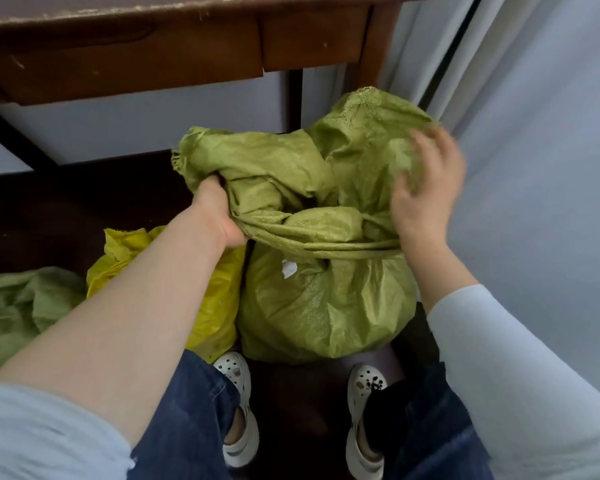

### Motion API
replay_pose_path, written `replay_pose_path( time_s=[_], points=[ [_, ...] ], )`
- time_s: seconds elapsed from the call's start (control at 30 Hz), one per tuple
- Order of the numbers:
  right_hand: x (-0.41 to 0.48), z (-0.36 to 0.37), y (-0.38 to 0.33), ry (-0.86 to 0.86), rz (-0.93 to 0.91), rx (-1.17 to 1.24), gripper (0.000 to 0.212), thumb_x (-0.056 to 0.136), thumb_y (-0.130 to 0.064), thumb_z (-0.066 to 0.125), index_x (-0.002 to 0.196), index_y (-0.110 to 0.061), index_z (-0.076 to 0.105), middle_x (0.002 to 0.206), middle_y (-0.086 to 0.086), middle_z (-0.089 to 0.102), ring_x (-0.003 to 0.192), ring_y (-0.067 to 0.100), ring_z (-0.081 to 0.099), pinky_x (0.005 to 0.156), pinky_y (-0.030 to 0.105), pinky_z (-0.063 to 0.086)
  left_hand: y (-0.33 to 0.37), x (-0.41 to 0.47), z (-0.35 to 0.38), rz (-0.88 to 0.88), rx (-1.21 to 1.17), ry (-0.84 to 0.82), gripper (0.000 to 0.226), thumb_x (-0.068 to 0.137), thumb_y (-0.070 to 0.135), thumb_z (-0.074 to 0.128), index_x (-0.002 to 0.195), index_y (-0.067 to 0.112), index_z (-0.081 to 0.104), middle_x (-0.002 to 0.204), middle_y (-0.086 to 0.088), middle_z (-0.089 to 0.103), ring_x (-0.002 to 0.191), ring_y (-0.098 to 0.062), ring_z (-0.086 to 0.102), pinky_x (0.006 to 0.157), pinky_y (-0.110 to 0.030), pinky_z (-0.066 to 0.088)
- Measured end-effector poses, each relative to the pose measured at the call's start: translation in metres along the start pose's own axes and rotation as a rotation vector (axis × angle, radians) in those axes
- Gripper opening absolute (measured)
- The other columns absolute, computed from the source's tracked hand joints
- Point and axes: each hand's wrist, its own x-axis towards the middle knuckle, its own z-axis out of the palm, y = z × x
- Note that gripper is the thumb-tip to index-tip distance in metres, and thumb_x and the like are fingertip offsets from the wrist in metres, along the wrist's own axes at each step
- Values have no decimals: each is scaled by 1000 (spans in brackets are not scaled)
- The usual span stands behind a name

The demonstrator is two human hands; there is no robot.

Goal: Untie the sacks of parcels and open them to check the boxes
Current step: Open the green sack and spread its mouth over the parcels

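Observation:
A full green woven sack [326,306] stands on the dark floor in front of my feet, a small white tag on its front. Its loose top part [274,168] is bunched and folded above a tight band of fabric around the neck. My left hand [219,216] grips the bunched fabric at the left of the neck, fingers hidden in the folds. My right hand [426,188] is blurred over the right side of the sack top, fingers spread and relaxed, touching or just above the fabric. No boxes are visible.
A yellow sack [219,299] leans against the green one on its left. Another green sack [18,306] lies at the far left. A dark wooden desk with drawers [153,57] stands just behind. A pale curtain [534,133] hangs at the right.

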Motion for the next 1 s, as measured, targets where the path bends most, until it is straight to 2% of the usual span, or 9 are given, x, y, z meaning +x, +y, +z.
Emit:
replay_pose_path(
  time_s=[0.1, 0.2, 0.33, 0.47, 0.6, 0.7, 0.8, 0.87, 1.0],
  points=[
    [9, 18, -35, -587, -377, -215, 79, 77, -27, 72, 144, -29, 31, 157, 3, 20, 146, 22, 13, 116, 48, -5, 2, -1, 9, -24, 220, -60, 58, 86, 59, 40, 115, 16, 66, 111, -16, 69, 99, -37, 67, 88, -53, 51],
    [12, 40, -52, -860, -478, -352, 98, 73, -27, 75, 148, -37, 13, 160, 0, -8, 147, 25, -12, 113, 57, -10, 0, -9, 18, -24, 388, -150, 57, 85, 61, 45, 107, 14, 70, 105, -14, 71, 96, -32, 68, 89, -48, 52],
    [28, 42, -45, -981, -349, -276, 36, 88, -29, 59, 124, -23, 58, 137, 3, 52, 139, 24, 31, 118, 51, 2, 6, -12, 7, -38, 481, -119, 49, 84, 58, 52, 82, 13, 70, 76, -10, 73, 65, -25, 70, 63, -39, 59],
    [52, 20, -33, -1084, -108, -94, 35, 77, -33, 74, 105, -13, 66, 97, 0, 64, 98, 18, 59, 89, 26, 43, 15, -4, -23, 91, 648, 198, 48, 72, 35, 78, 108, 8, 61, 87, -13, 72, 66, -26, 71, 56, -42, 59],
    [62, 22, -24, -1055, -98, -123, 42, 88, -42, 58, 106, -5, 65, 101, 8, 65, 98, 22, 58, 90, 29, 44, 9, -7, -20, 585, 1140, 638, 81, 70, 28, 78, 139, 15, 36, 141, -14, 41, 130, -33, 39, 107, -45, 35],
    [56, 30, -31, -1000, -121, -106, 41, 91, -39, 54, 99, 0, 66, 100, 17, 67, 97, 29, 60, 88, 32, 45, -14, -32, 14, 1350, 1367, 459, 73, 79, 30, 62, 143, 18, 31, 151, -9, 28, 139, -29, 24, 114, -43, 21],
    [50, 35, -44, -974, -226, -60, 30, 90, -31, 58, 85, -2, 68, 84, 13, 66, 92, 30, 61, 84, 30, 45, -42, -32, 47, 1086, 1687, 157, 92, 80, 60, 55, 148, 11, 16, 150, -11, 32, 138, -28, 32, 113, -42, 24],
    [44, 31, -45, -865, -355, -206, 27, 85, -39, 61, 81, -13, 65, 79, 3, 64, 93, 26, 59, 107, 35, 36, -45, -19, 54, 836, 1663, 151, 68, 86, 54, 53, 135, 9, 41, 127, -16, 56, 119, -34, 52, 93, -40, 42],
    [36, 15, -28, -454, -553, -694, 77, 68, -74, 55, 129, -27, 51, 140, 9, 49, 140, 36, 25, 109, 63, -11, -48, -6, 47, 698, 1186, -2, 34, 94, 28, 52, 91, -3, 65, 65, -5, 51, 62, -19, 50, 58, -30, 38]
  ],
)
